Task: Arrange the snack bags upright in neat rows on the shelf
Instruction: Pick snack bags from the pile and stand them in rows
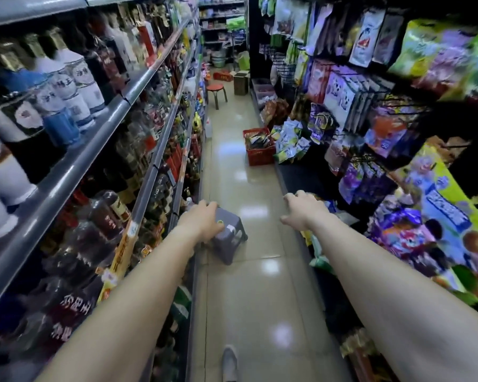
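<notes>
Floor (260,293): 1 red basket (260,158) holds snack bags (256,141); left hand (202,219) grips stool (230,239).

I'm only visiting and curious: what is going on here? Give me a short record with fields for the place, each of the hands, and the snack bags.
place: shop aisle with shelves on both sides
left hand: on top of a tilted grey stool; grip hidden
right hand: open, holding nothing, stretched forward
snack bags: loose heap on the low right-hand shelf, not upright
red basket: on the floor beside that heap, packets inside
bottles: fill the left-hand shelves
red-topped stool: farther down the aisle
</notes>
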The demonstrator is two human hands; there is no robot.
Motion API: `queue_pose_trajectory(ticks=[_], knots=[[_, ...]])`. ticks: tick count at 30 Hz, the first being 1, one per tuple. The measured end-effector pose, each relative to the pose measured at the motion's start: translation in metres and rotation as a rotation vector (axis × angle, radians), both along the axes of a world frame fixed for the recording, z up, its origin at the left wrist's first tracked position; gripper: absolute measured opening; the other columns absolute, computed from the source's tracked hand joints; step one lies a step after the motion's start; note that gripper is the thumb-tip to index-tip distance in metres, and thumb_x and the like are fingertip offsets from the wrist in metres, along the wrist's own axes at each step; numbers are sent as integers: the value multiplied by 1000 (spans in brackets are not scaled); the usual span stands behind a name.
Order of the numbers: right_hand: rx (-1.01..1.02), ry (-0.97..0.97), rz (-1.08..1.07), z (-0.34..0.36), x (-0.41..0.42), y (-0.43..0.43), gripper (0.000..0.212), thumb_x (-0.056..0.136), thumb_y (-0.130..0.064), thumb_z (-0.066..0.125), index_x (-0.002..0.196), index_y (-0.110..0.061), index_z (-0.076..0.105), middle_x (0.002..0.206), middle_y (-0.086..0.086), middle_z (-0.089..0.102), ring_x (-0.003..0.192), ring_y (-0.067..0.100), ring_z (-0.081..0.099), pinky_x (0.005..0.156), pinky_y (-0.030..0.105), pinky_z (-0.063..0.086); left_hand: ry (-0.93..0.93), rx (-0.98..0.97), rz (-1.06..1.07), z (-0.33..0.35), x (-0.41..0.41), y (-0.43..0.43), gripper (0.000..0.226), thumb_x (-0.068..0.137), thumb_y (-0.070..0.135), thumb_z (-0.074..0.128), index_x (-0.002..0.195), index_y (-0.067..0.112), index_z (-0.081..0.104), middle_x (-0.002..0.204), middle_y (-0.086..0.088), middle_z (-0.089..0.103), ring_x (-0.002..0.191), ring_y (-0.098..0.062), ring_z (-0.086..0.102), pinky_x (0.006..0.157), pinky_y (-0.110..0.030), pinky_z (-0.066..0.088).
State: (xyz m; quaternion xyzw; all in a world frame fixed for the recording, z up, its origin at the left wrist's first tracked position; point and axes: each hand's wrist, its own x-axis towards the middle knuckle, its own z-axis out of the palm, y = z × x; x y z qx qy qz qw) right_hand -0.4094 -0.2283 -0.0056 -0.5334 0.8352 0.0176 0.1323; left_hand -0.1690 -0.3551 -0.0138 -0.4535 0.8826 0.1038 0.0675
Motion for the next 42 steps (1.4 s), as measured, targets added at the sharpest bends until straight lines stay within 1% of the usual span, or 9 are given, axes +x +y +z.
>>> queue_pose_trajectory(ticks=[3, 7, 11, 17, 24, 29, 32, 35, 42], knots=[[0, -4, -48, -14, -28, -55, 64, 84, -48, 56, 140, -20, 40, 140, 12, 42, 125, 35, 43, 87, 44, 40, -13, 10, -44, -13, -30, -70, 65, 87, 48, 55, 142, 17, 38, 140, -10, 42, 123, -32, 46, 95, -46, 46], [29, -53, -164, -24, -63, -119, 67, 82, -49, 55, 142, -22, 39, 141, 11, 40, 127, 35, 43, 92, 45, 41, -12, 56, -96, -19, -73, -157, 70, 86, 51, 57, 144, 17, 38, 140, -10, 43, 123, -31, 48, 97, -47, 46], [10, -87, -261, -32, -98, -170, 58, 79, -49, 54, 131, -24, 47, 131, 10, 46, 120, 35, 46, 86, 44, 41, -30, 63, -175, -20, -120, -234, 68, 86, 49, 57, 144, 19, 38, 142, -10, 44, 125, -33, 46, 98, -44, 44], [55, -140, -374, -52, -161, -228, 63, 82, -49, 57, 138, -24, 41, 136, 10, 43, 123, 35, 44, 89, 43, 40, -64, 118, -298, -33, -209, -314, 66, 89, 46, 55, 145, 16, 37, 142, -12, 43, 125, -33, 45, 100, -43, 42], [83, -199, -512, -100, -266, -282, 50, 85, -46, 58, 125, -17, 48, 130, 13, 46, 121, 35, 46, 86, 41, 40, -92, 129, -448, -68, -354, -394, 68, 88, 48, 56, 146, 17, 37, 144, -10, 42, 124, -32, 48, 98, -40, 44], [99, -268, -641, -112, -338, -312, 51, 84, -43, 60, 127, -16, 48, 132, 14, 47, 120, 35, 49, 90, 40, 44, -158, 161, -539, -78, -456, -428, 65, 86, 48, 58, 141, 17, 42, 136, -12, 45, 121, -31, 48, 97, -41, 44], [61, -307, -716, -105, -376, -324, 61, 86, -50, 59, 135, -17, 44, 133, 14, 45, 119, 35, 50, 88, 40, 46, -167, 126, -641, -76, -511, -436, 63, 86, 50, 55, 140, 20, 42, 134, -10, 47, 119, -31, 50, 92, -40, 46], [21, -319, -808, -98, -405, -323, 72, 87, -47, 59, 148, -18, 35, 146, 13, 38, 130, 35, 42, 100, 42, 43, -185, 130, -731, -73, -560, -432, 66, 86, 52, 55, 143, 22, 38, 135, -7, 44, 121, -32, 48, 87, -39, 43], [-29, -314, -1079, -102, -435, -289, 68, 84, -47, 62, 142, -20, 41, 146, 13, 40, 129, 35, 43, 101, 43, 43, -253, 130, -1063, -79, -673, -407, 69, 88, 48, 59, 145, 16, 36, 139, -13, 40, 124, -36, 45, 98, -49, 44]])
